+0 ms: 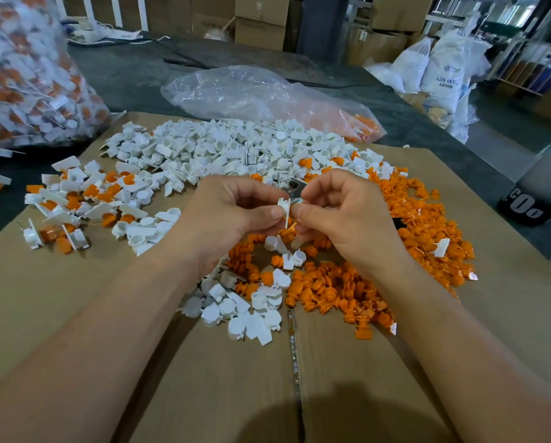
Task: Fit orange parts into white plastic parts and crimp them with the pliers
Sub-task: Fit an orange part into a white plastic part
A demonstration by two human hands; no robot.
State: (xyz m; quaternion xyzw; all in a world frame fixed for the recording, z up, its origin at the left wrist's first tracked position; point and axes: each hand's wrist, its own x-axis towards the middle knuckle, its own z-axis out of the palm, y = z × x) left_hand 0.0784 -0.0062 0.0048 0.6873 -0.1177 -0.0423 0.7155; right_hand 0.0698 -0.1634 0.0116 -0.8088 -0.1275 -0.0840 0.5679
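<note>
One white part (283, 207), pinched by fingers of the left hand (232, 212) and the right hand (341, 212), held above the orange heap (421, 225) on the cardboard (76, 314). Risk, as I judge it: a skewed push lets it slip and drop among loose parts.

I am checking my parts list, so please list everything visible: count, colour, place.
Cardboard: one, brown, under the piles.
White plastic parts: many, white, piled at the far centre.
Orange parts: many, orange, piled on the right.
Assembled pieces: dozens, white and orange, heap on the left.
Full bag: one, clear, far left, holding assembled pieces.
Flat bag: one, clear, behind the white pile.
Sacks: several, white, far right background.
Held white part: one, white, raised at centre.
Left hand: one, pinching the held white part.
Right hand: one, pinching it too.
</note>
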